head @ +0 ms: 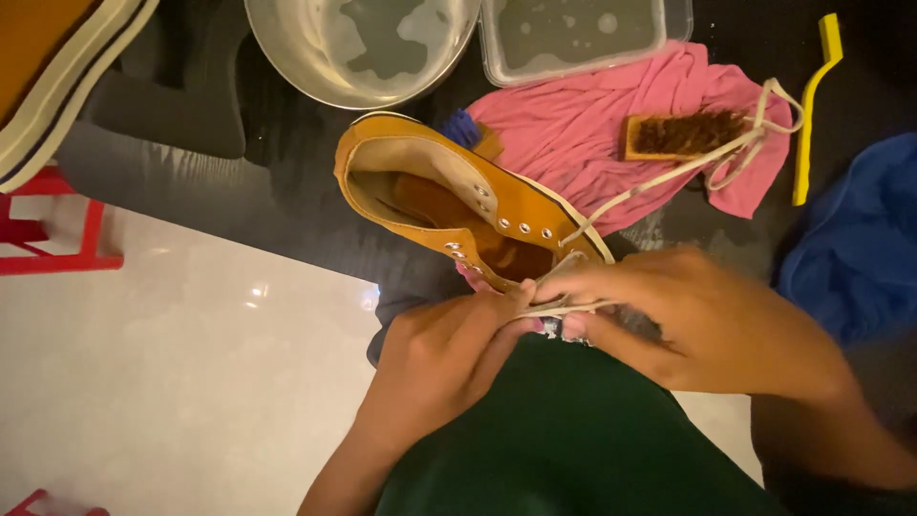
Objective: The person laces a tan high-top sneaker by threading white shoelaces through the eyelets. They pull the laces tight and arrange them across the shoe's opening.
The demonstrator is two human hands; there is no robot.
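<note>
Behind both hands' fingers [564, 287], shoe [449, 191] toe and lace [659, 177] end

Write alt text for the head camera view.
Two bare hands, left hand and right hand, pinch a cream shoelace at the toe of a mustard sneaker. Behind lie a pink cloth, a wooden brush and a metal bowl.

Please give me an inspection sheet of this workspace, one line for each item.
Surface: dark mat on a pale glossy floor.
Job's things: mustard shoe; white lace trailing over the pink cloth.
Clutter: metal bowl, clear tub, wooden brush, yellow brush, blue cloth.
Hands: left hand and right hand both pinch the lace at the shoe's toe end.
Cables: nothing seen.
Surroundings: red frame, second shoe.
</note>
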